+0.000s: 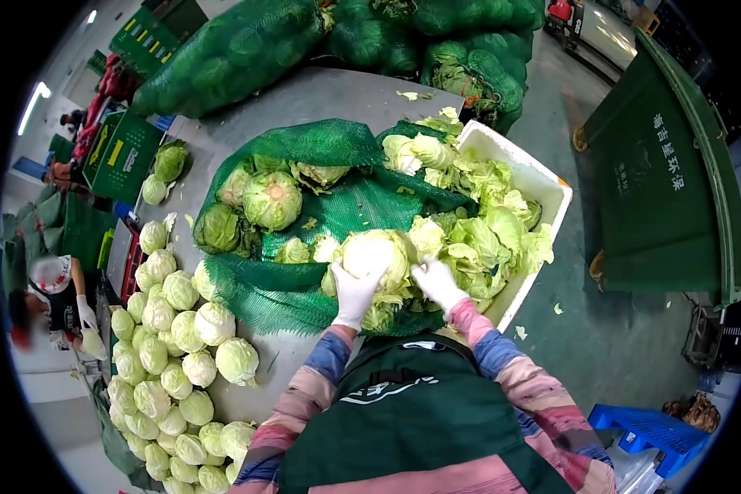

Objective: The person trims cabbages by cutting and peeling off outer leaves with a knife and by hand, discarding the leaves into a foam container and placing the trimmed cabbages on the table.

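A pale green cabbage point(376, 252) is in front of me, at the near edge of an opened green mesh sack point(337, 210). My left hand point(356, 290), in a white glove, grips the cabbage from its near left side, with the thumb on top. At its right side my gloved right hand point(439, 285) has its fingers closed at an outer cabbage leaf point(426, 236); its fingertips are partly hidden. Further back in the sack lie several untrimmed cabbages point(272, 201). Loose leaves fill a white foam box point(543, 185) on the right.
Many trimmed cabbages point(175, 380) are piled on the left of the grey table point(292, 95). Full mesh sacks point(239, 58) lie at the back. A large green bin point(659, 173) stands right, a blue pallet point(650, 435) below it. A person point(58, 300) works at far left.
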